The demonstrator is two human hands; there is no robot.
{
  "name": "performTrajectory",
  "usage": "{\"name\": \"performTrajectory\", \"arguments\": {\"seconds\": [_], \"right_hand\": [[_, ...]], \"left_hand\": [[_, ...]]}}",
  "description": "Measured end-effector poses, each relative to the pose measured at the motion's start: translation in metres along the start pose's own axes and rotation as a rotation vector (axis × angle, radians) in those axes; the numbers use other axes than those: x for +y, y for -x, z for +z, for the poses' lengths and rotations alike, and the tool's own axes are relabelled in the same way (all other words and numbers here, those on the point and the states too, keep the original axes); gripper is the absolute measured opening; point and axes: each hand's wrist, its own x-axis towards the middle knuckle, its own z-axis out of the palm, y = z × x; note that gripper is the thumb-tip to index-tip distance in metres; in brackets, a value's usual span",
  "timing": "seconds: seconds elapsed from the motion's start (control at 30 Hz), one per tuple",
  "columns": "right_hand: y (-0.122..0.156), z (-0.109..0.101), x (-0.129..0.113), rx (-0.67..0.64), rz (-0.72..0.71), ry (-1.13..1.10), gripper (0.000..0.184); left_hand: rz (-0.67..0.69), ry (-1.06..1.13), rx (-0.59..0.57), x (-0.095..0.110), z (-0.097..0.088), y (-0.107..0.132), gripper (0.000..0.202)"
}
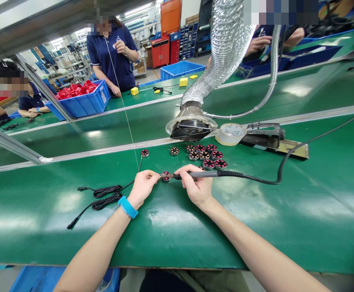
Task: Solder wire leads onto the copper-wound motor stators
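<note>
My right hand [197,187] grips a soldering iron [201,174] like a pen, with its tip at a small round motor coil [165,176] with red segments. From the left, my left hand [143,187] pinches a thin wire at the same coil; fingertips hide its end. A fine strand [125,111] hangs from above down to my left hand. Beside that hand lies a bundled black cable [106,191] with plug ends. Two single coils, one left [145,153] and one right [174,151], sit behind my hands. Several more coils [204,155] are grouped behind the iron.
A fume extraction hood [191,125] on a silver duct hangs over the green bench [225,239]. Behind the coils are a tape roll [231,134] and a soldering iron stand [274,142]. Across the bench, a person [113,56] stands near a blue bin [82,103] of red parts.
</note>
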Motion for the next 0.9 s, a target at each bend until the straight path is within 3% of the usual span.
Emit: {"name": "performTrajectory", "arguments": {"seconds": [0.3,0.9], "right_hand": [[-0.0017,0.0002,-0.0007,0.102,0.039,-0.046,0.023],[-0.0005,0.0042,0.0005,0.073,0.085,-0.020,0.022]], "left_hand": [[0.002,-0.014,-0.006,-0.0003,-0.0005,-0.0006,0.020],[-0.004,-0.018,-0.001,0.0011,0.0007,-0.0011,0.019]]}}
